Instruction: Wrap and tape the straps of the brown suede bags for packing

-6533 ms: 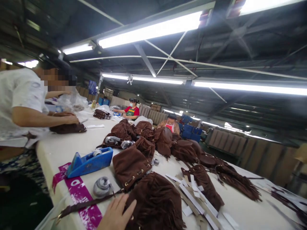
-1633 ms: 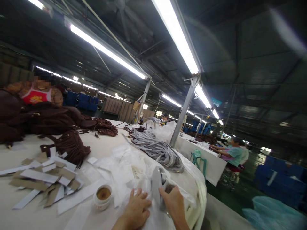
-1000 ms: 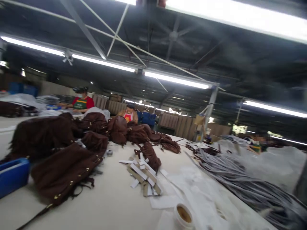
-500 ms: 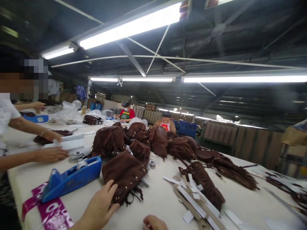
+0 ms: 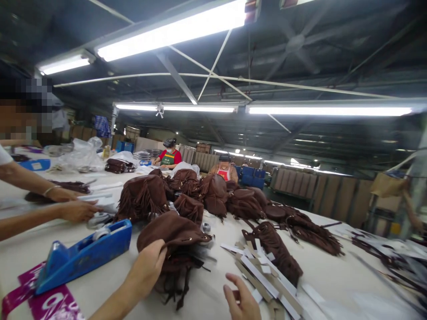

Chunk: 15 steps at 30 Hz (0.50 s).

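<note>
My left hand [image 5: 146, 270] grips the near rim of a brown fringed drawstring bag [image 5: 168, 231], fingers closed on its edge. The bag's mouth, with small metal eyelets, is lifted off the table, and dark tassels hang beneath it. What is inside the bag is hidden. At the lower middle, my right hand [image 5: 243, 301] holds nothing; its thumb and index finger are apart and the others curl inward. It is nearest to a loose pile of white and grey card strips [image 5: 263, 275], left of which it hovers.
A blue tape dispenser [image 5: 85, 253] stands on purple printed plastic [image 5: 55, 302] at left. Behind it, a co-worker's hands [image 5: 78, 210] handle white sheets. Several brown bags [image 5: 213, 193] heap across the middle, and another bag [image 5: 278, 251] lies beyond the strips. Two people sit farther back.
My left hand has closed on the bag's edge and raised it, tilting the bag. My right hand has moved up and right, with fingers spreading. The view has shifted slightly.
</note>
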Motion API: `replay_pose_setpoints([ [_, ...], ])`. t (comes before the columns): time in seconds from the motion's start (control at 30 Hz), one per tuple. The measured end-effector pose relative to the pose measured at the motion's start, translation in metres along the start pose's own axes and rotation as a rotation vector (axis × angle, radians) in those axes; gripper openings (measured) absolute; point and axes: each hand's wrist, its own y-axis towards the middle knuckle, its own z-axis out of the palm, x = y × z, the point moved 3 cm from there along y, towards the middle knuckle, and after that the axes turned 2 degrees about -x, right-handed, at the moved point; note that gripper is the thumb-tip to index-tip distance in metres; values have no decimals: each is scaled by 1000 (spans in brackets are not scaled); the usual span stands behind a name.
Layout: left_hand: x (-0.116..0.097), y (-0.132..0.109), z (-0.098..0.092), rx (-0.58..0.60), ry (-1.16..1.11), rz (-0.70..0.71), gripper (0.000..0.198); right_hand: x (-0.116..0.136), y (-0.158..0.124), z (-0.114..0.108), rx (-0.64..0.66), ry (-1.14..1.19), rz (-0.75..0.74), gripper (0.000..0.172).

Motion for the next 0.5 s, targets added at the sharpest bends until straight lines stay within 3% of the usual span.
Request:
replay_pose_setpoints([
  [0.17, -9, -33, 12, 68, -249, 60, 29, 20, -5, 0, 49, -225, -119, 52],
  [0.3, -7, -48, 23, 99, -309, 41, 32, 26, -7, 0, 253, -508, -68, 53],
  [0.4, -6, -49, 35, 70, -168, 13, 30, 36, -6, -5, 364, -632, -41, 55],
  [0.5, -7, -43, 55, 85, 111, 26, 30, 47, -9, -17, 394, -629, -141, 31],
])
